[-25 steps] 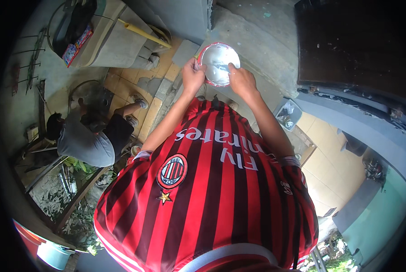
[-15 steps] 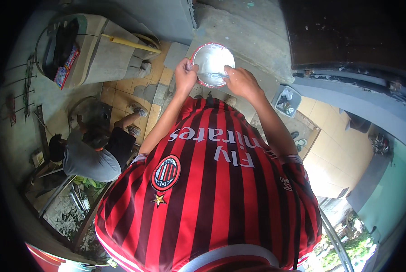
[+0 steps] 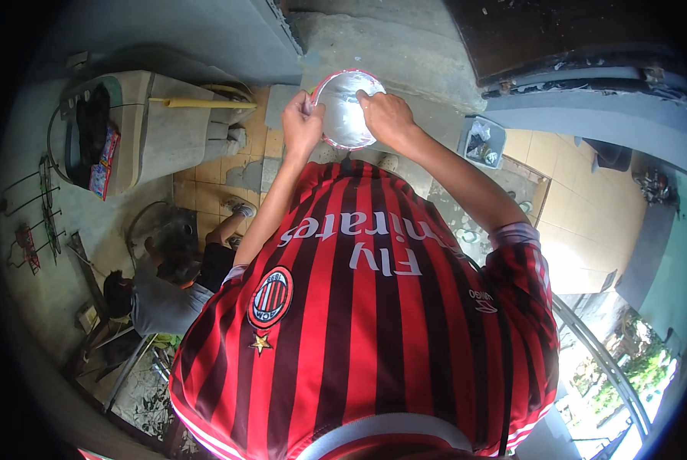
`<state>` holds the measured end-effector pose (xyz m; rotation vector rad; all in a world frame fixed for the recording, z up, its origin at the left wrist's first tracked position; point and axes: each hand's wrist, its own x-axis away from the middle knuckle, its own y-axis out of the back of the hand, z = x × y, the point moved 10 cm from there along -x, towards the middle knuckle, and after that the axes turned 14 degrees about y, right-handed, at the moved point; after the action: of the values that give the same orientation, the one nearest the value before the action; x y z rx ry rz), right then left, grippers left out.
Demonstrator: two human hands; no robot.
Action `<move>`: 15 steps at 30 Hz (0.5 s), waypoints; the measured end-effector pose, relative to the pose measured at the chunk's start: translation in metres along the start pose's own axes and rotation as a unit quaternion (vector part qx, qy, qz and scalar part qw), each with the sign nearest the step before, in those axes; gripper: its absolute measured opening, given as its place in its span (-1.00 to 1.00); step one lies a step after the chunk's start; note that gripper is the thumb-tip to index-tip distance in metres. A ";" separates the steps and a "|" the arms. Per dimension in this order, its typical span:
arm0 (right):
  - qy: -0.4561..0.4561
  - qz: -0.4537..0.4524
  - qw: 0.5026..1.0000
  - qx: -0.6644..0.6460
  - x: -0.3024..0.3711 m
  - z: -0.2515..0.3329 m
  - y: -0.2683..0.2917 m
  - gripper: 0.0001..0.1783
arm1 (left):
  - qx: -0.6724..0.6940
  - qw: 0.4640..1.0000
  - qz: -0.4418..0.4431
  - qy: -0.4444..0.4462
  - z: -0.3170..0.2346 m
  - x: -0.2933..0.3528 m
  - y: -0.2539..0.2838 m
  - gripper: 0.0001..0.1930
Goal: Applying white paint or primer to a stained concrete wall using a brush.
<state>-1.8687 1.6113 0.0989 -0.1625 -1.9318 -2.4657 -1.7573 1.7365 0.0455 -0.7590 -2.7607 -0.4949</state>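
Gleaming silvery white within a red rim, the round container (image 3: pixel 340 123) is held out beyond the striped shirt (image 3: pixel 359 307). Compared with half a second ago, the right hand (image 3: pixel 389 119) reaches higher and further inward over the pale interior. The container lies between the hands: the left hand (image 3: pixel 303 126) clasps its left rim; whether the right's bent fingers pinch anything, I cannot tell.

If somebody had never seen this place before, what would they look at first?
Probably the big red-and-black striped shirt, filling the middle and bottom. Next might be the bright, white-coated round container near the top, with the left hand gripping its rim and the right hand at its other side. Then perhaps the yellow tube at upper left.
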 end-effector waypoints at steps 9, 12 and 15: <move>-0.073 0.126 0.980 -0.135 0.016 -0.011 -0.018 -0.70 | 0.121 0.993 -0.003 0.001 0.002 0.003 -0.004 -0.81; -0.094 0.134 0.966 -0.201 0.021 -0.022 -0.025 -0.74 | 0.141 0.990 0.001 -0.005 0.004 0.005 -0.003 -0.83; -0.078 0.134 0.950 -0.272 0.028 -0.018 -0.010 -0.73 | 0.163 0.987 0.007 0.008 0.007 0.004 0.003 -0.83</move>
<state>-1.8982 1.5983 0.0871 -0.5913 -1.1131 -2.7784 -1.7601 1.7429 0.0415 -0.6882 -2.7193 -0.0406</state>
